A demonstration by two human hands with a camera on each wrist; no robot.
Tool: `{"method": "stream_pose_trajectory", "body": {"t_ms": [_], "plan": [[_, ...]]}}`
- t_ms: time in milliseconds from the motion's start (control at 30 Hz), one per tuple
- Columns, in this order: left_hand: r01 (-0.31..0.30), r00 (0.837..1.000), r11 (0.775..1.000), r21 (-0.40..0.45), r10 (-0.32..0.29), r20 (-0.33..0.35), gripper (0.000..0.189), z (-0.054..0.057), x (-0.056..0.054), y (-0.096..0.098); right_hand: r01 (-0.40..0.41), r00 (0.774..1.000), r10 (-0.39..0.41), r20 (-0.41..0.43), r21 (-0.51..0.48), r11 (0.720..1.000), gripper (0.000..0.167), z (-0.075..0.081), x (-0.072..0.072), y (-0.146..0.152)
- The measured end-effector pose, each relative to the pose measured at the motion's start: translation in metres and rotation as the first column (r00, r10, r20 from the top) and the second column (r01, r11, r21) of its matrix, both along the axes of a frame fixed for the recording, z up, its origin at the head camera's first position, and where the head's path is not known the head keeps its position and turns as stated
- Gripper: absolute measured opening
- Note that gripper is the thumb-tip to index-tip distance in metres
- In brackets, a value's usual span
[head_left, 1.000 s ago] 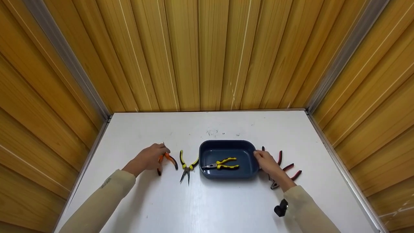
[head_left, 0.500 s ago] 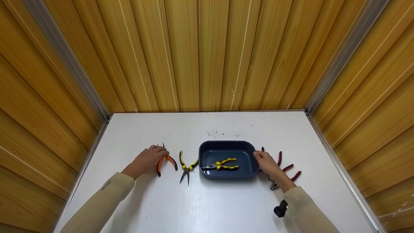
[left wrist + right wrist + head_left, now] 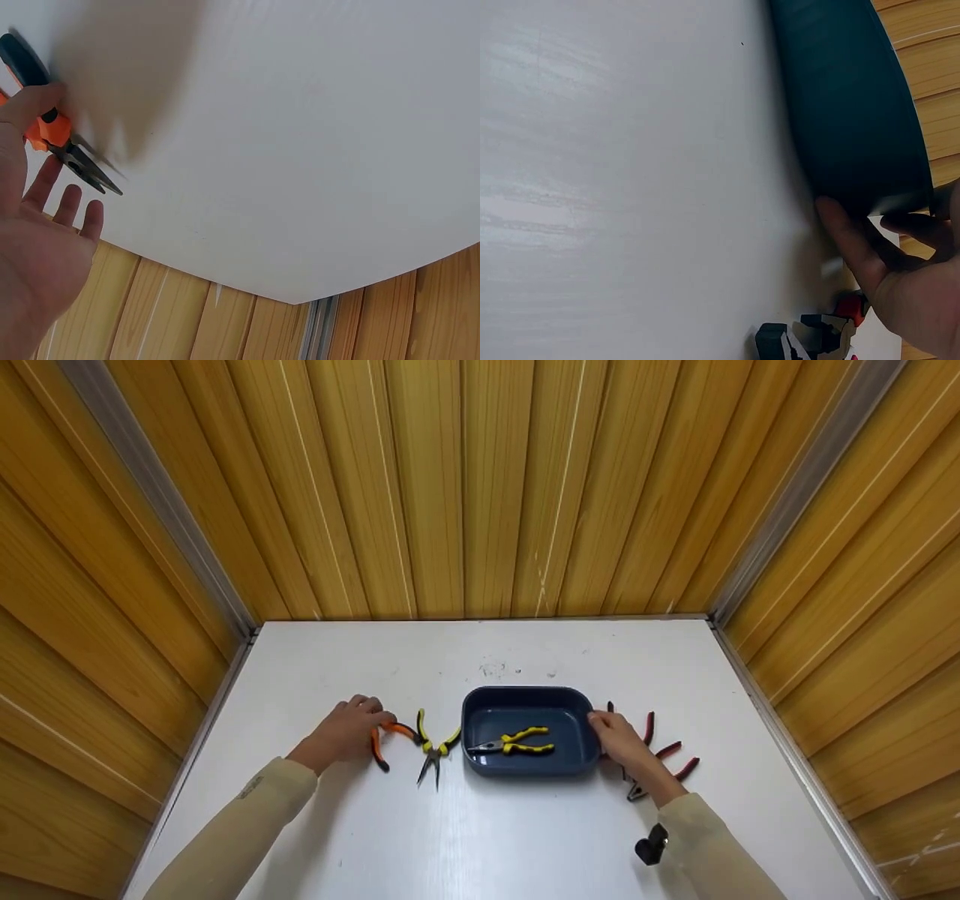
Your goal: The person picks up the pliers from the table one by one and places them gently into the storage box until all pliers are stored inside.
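Observation:
My left hand (image 3: 349,731) pinches orange-and-black needle-nose pliers (image 3: 56,131) between thumb and index finger near the pivot, while the other fingers are spread. In the head view the pliers' jaws are hidden behind the hand, and their spread handles point toward the front. Just right of them lie yellow-and-black long-nose pliers (image 3: 433,751), handles apart, tips toward the front. A dark blue rectangular dish (image 3: 525,769) stands mid-table with another yellow-and-black pair of pliers (image 3: 517,742) inside. My right hand (image 3: 619,739) grips the dish's right end; in the right wrist view its fingers touch the outer wall.
Red-handled pliers (image 3: 667,748) lie partly hidden behind the right hand and forearm. A small black device (image 3: 651,844) is at the right sleeve. Wood-look panels (image 3: 480,487) wall in the white table (image 3: 420,840) at the back and sides.
The orange-and-black pliers have turned, their handles swinging rightward, so one tip is now close to the yellow-and-black pliers on the table. The right hand and dish have stayed put.

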State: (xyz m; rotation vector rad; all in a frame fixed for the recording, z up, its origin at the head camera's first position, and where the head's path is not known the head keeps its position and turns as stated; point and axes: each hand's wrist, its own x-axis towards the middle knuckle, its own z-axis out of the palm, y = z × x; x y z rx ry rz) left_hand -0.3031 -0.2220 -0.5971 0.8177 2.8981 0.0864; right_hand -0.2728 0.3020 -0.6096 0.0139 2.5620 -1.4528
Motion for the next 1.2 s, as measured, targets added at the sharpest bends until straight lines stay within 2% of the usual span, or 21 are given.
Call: {"method": "stream_pose_trajectory", "body": {"t_ms": [200, 367, 500, 600, 733, 833, 1000, 1200], "plan": [[-0.009, 0.999, 0.998, -0.054, 0.011, 0.044, 0.049, 0.003, -0.002, 0.001, 0.007, 1.0, -0.008, -0.011, -0.013, 1.0, 0.038, -0.001, -0.001, 0.0], [-0.019, 0.995, 0.999, -0.046, 0.023, 0.099, 0.063, 0.009, 0.004, 0.003, 0.01, 1.0, -0.01, -0.001, -0.036, 0.999, 0.036, -0.001, 0.001, -0.002], [-0.002, 0.992, 1.0, -0.007, 0.003, 0.124, 0.067, 0.008, 0.01, 0.003, 0.007, 1.0, -0.007, 0.001, -0.04, 0.999, 0.037, 0.0, 0.003, -0.002], [0.003, 0.991, 1.0, 0.018, -0.006, 0.133, 0.063, 0.007, 0.013, 0.004, 0.008, 1.0, -0.009, -0.008, -0.043, 0.999, 0.037, -0.001, 0.003, -0.003], [-0.011, 0.99, 0.999, 0.044, 0.005, 0.142, 0.061, 0.005, 0.013, 0.005, 0.008, 1.0, -0.008, -0.001, -0.053, 0.999, 0.037, -0.002, 0.002, -0.003], [-0.041, 0.987, 0.997, 0.071, 0.029, 0.156, 0.053, 0.002, 0.012, 0.005, 0.008, 1.0, -0.008, 0.0, -0.066, 0.998, 0.037, -0.002, 0.002, -0.003], [-0.099, 0.978, 0.976, 0.192, 0.06, 0.202, 0.041, -0.008, 0.008, 0.002, 0.004, 1.0, -0.005, -0.003, -0.082, 0.997, 0.035, 0.003, 0.003, -0.006], [-0.078, 0.979, 0.96, 0.27, 0.022, 0.203, 0.042, -0.006, 0.008, 0.001, 0.025, 0.999, -0.027, -0.025, -0.051, 0.998, 0.036, 0.0, 0.0, -0.004]]}}
